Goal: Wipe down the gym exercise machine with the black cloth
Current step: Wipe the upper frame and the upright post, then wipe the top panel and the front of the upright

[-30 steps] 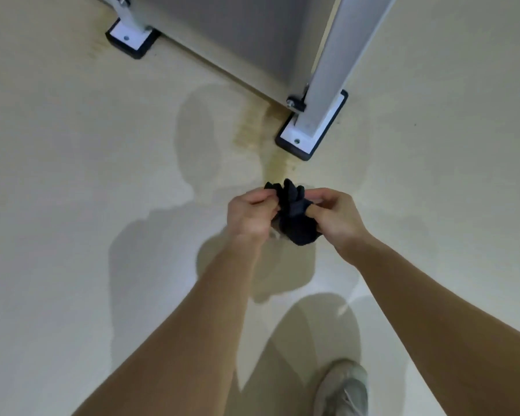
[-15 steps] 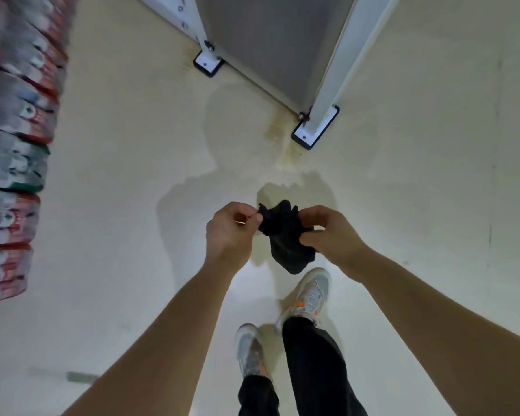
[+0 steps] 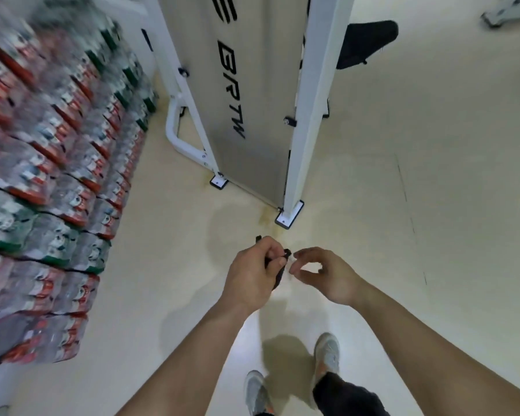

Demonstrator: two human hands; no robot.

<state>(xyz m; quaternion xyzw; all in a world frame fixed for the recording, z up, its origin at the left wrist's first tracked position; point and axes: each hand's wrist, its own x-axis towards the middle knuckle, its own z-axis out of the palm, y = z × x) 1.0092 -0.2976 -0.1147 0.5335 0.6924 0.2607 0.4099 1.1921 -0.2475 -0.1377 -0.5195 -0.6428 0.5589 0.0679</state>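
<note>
Stock lines the person's left side: stacked shrink-wrapped packs (image 3: 42,151) with red and green labels, close beside the gym machine (image 3: 252,85); the machine's grey panel and white upright (image 3: 306,115) stand directly ahead of the hands; its foot plate (image 3: 289,218) sits on the cream floor (image 3: 403,235) just beyond them; a black pad (image 3: 365,43) juts out behind the upright. The left hand (image 3: 251,276) is fisted round the black cloth (image 3: 278,277), held in the air short of the foot plate; the right hand (image 3: 324,274) is just beside it, fingers loosely curled, holding nothing. Most of the cloth is buried in the fist; only small ends show; the pack labels are too blurred to read; the grey shoes (image 3: 327,352) below are partly covered or cut off. Black lettering down the panel reads roughly "BRTW"; a further mark above it is cut off.
</note>
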